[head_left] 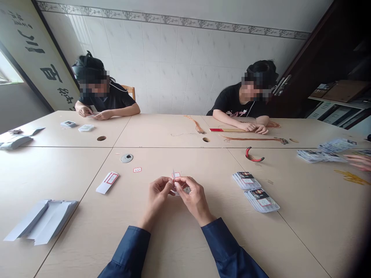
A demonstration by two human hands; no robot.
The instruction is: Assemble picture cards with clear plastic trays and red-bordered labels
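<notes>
Both my hands meet at the middle of the table, fingers closed in a pinch. Between the fingertips of my left hand point(158, 195) and my right hand point(193, 193) is a small white label point(176, 175) with a red border, one thin edge standing up. Something pale with dark print lies under the hands, mostly hidden by the fingers. To the left rests a white strip point(107, 182) bearing red-bordered labels, and a single loose label point(137, 170) lies ahead of it. Two fanned stacks of printed cards point(262, 200) sit right of my right hand.
White paper strips point(52, 222) are piled at the near left. A round silver disc point(126, 158) and red-black curved handles point(253, 156) lie farther forward. Two people sit opposite, hands busy. Another person's hand point(359, 160) shows at right near card stacks point(320, 155) and yellow strips point(352, 177).
</notes>
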